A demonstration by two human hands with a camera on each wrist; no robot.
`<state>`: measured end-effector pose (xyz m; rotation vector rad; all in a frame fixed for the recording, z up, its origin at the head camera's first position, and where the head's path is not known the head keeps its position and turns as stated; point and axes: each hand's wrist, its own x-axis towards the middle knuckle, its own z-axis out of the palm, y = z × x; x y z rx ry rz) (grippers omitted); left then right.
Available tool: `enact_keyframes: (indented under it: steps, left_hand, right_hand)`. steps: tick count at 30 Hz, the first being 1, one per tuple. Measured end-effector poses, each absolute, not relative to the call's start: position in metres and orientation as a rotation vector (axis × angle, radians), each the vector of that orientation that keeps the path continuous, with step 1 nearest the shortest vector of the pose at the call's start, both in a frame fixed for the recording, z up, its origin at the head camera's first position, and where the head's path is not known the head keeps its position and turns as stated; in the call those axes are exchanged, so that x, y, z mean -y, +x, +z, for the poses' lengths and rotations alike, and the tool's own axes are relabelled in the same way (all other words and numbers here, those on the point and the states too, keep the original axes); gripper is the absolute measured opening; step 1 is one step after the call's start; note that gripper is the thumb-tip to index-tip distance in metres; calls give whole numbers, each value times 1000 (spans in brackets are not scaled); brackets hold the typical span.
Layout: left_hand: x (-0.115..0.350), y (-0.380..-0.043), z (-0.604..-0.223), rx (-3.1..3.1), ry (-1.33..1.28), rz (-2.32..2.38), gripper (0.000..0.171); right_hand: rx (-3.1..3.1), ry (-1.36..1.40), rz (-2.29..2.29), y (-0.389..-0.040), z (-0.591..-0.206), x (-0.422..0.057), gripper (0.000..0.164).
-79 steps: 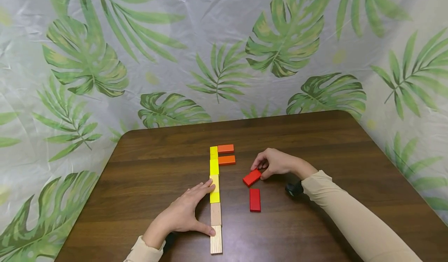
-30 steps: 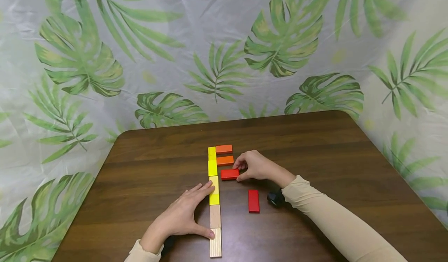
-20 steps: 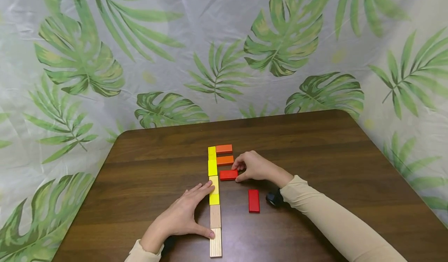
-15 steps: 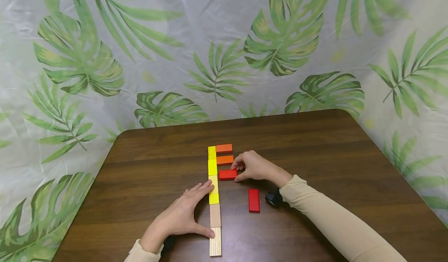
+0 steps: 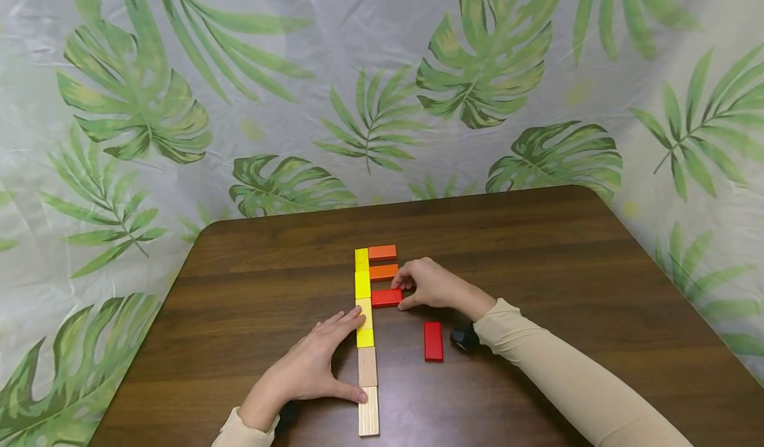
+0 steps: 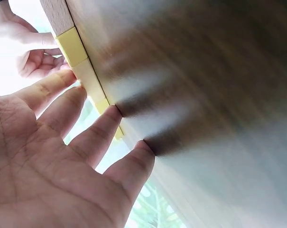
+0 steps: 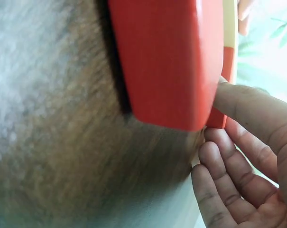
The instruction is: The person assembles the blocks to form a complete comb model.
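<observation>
A straight row of flat wooden blocks runs away from me, with yellow blocks (image 5: pixel 363 284) at the far part and plain wood blocks (image 5: pixel 367 367) at the near end. My left hand (image 5: pixel 316 361) spreads along the row's left side: fingertips touch a yellow block, the thumb rests on the nearest plain block. In the left wrist view two fingertips (image 6: pixel 145 147) reach the table. My right hand (image 5: pixel 438 284) pinches the right end of a red block (image 5: pixel 384 298), whose left end is right at the row. A second red block (image 5: pixel 433 341) lies loose nearer me.
Two orange blocks (image 5: pixel 382 272) lie side by side with a gap, jutting right from the row's far end. Everything sits on a dark wooden table (image 5: pixel 537 248). Behind it hangs a leaf-patterned cloth (image 5: pixel 382 69). The loose red block fills much of the right wrist view.
My right hand has turned the red block from slanted to crosswise and moved it left up to the row. The left hand has kept its place on the row.
</observation>
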<state>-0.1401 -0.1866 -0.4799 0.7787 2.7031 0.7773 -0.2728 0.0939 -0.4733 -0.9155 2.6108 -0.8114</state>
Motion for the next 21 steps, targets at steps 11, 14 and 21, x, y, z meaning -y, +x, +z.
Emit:
enact_keyframes:
  steps: [11, 14, 21]
  left_hand:
    - [186, -139, -480, -2723, 776, 745, 120]
    - [185, -139, -479, -2720, 773, 747, 120]
    - [185, -139, -478, -2713, 764, 743, 119]
  right_hand:
    - [-2626, -910, -787, -270, -472, -93, 31]
    - [-2629, -910, -790, -269, -472, -93, 30]
    - [-2628, -907, -793, -267, -471, -93, 33]
